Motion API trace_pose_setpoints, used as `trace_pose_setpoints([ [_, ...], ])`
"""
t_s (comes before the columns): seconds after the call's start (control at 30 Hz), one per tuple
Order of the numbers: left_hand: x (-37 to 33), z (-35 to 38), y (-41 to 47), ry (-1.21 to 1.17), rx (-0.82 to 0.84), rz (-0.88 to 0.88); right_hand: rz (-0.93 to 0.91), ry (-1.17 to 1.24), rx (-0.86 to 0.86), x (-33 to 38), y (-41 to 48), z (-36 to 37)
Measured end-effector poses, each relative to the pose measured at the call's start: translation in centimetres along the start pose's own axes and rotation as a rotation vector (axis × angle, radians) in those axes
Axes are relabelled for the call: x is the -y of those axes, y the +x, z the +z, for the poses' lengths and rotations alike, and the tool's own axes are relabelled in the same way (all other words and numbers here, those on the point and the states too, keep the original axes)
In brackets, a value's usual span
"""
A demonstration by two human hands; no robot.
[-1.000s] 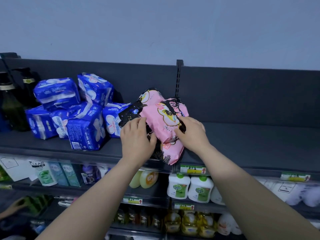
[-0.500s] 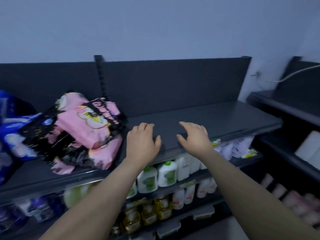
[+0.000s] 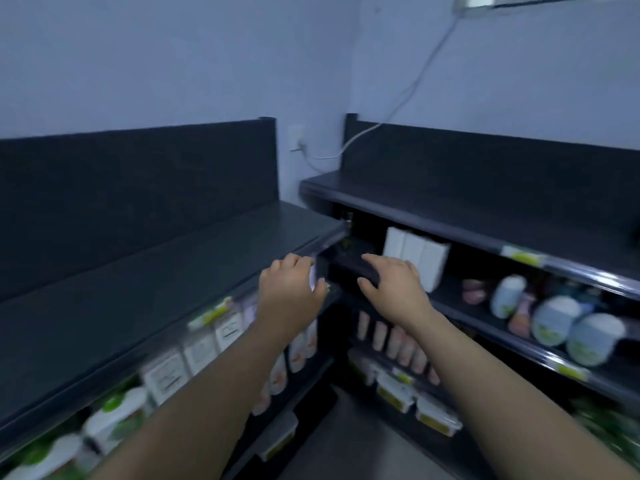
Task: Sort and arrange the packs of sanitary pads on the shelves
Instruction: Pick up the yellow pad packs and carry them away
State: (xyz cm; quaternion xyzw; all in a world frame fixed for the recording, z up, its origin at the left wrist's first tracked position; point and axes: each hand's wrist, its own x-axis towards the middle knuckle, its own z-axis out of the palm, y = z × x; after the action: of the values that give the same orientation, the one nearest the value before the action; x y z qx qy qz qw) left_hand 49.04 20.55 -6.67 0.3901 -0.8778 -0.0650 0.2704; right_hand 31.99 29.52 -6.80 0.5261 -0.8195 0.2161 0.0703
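Note:
No pack of sanitary pads is in view now. My left hand (image 3: 290, 289) and my right hand (image 3: 393, 285) hover side by side in the air, palms down, fingers loosely bent, holding nothing. They hang in front of the corner where the dark top shelf (image 3: 145, 271) on the left meets a second dark shelf unit (image 3: 467, 206) on the right. Both top shelves are bare here.
White boxes (image 3: 415, 254) stand on the right unit's second shelf, with round tubs (image 3: 557, 323) and small bottles further right. Lower left shelves hold white pouches and bottles (image 3: 166, 372), blurred. A wall socket and white cable (image 3: 346, 143) sit in the corner.
The view has swung right. The pink and blue packs have left the frame. My hands, which held the pink packs a second ago, let go and moved right with the view.

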Motion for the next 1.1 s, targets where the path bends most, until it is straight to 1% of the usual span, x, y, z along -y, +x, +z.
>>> trace_pose_setpoints([
  [0.27,-15.3,8.7,5.3,-0.126,0.099,0.201,0.209,-0.126,-0.079,-16.8,-2.1,-6.4],
  [0.43,-23.6,13.3,6.9,-0.181,0.165,0.343,0.363,-0.176,-0.116,-24.9,-4.9,-9.5],
  [0.6,-31.3,16.6,8.7,-0.221,0.228,0.465,0.506,-0.210,-0.147,-31.2,-7.3,-12.0],
  [0.8,-39.3,20.3,11.7,-0.316,0.243,0.590,0.669,-0.237,-0.189,-38.1,-8.5,-14.9],
  [1.1,-50.2,25.4,19.8,-0.391,0.291,0.756,0.850,-0.325,-0.292,-47.7,-5.2,-19.4],
])
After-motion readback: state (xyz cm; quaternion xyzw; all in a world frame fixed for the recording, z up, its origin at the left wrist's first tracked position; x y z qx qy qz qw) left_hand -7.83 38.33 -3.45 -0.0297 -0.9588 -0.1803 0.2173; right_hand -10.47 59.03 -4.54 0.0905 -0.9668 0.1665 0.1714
